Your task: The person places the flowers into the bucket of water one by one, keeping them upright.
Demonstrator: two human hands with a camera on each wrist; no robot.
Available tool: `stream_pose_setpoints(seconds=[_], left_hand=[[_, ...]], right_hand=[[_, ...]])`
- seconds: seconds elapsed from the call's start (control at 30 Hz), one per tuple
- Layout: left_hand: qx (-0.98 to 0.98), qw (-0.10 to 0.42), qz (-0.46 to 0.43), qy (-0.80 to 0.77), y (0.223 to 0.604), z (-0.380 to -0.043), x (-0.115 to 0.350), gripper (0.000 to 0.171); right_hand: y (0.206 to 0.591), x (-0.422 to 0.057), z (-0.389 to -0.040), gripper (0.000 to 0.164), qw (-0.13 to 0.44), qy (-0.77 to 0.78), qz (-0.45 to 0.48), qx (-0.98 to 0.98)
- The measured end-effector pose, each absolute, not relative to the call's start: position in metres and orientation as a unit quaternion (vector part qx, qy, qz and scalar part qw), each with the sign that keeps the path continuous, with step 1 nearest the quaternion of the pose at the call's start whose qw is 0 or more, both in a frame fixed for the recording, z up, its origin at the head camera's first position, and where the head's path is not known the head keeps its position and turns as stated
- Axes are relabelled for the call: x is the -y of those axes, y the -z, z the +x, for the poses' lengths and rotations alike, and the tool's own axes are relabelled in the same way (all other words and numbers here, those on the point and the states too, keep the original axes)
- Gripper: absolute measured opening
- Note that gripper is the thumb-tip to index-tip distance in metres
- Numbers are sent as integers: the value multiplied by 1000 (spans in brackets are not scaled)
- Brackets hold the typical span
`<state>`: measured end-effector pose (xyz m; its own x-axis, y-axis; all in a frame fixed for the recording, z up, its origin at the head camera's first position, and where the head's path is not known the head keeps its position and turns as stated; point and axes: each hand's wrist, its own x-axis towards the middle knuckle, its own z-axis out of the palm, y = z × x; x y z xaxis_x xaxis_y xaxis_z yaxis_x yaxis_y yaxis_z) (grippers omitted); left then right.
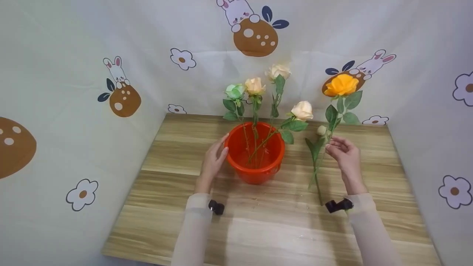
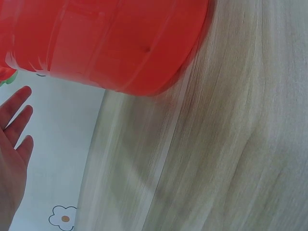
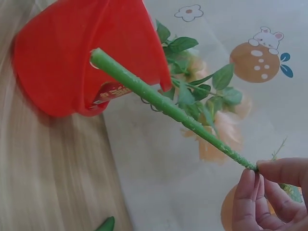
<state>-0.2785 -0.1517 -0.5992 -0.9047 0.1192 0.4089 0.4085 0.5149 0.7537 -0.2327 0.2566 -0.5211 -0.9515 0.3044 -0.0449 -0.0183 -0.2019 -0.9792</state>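
My right hand (image 1: pixel 346 157) pinches the thin green stem of an orange rose (image 1: pixel 342 85) between thumb and fingertips, right of the red bucket (image 1: pixel 257 176). In the right wrist view the cut end of that stem (image 3: pixel 144 91) points up toward the bucket. At the bucket's left side rests my left hand (image 1: pixel 212 160), its fingers fairly straight along the rim; the left wrist view shows them loosely spread. Inside the bucket stand a green rose (image 1: pixel 235 91), a peach rose (image 1: pixel 255 85), a cream rose (image 1: pixel 279 71) and a leaning pale peach rose (image 1: pixel 302 110).
A pale bud (image 1: pixel 322 130) on a leafy stem lies on the wooden table (image 1: pixel 170 199), right of the bucket and partly behind the held stem. Patterned cloth (image 1: pixel 155 29) hangs at the back and on both sides. Small clear specks dot the table before the bucket.
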Motion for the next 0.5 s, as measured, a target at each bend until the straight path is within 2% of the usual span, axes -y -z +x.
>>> stream_pose_setpoints(seconds=[0.5], left_hand=[[861,144,-139,468,599,-277,152,47]], right_hand=[[487,-235,-246,25,132,-762,-79,629]])
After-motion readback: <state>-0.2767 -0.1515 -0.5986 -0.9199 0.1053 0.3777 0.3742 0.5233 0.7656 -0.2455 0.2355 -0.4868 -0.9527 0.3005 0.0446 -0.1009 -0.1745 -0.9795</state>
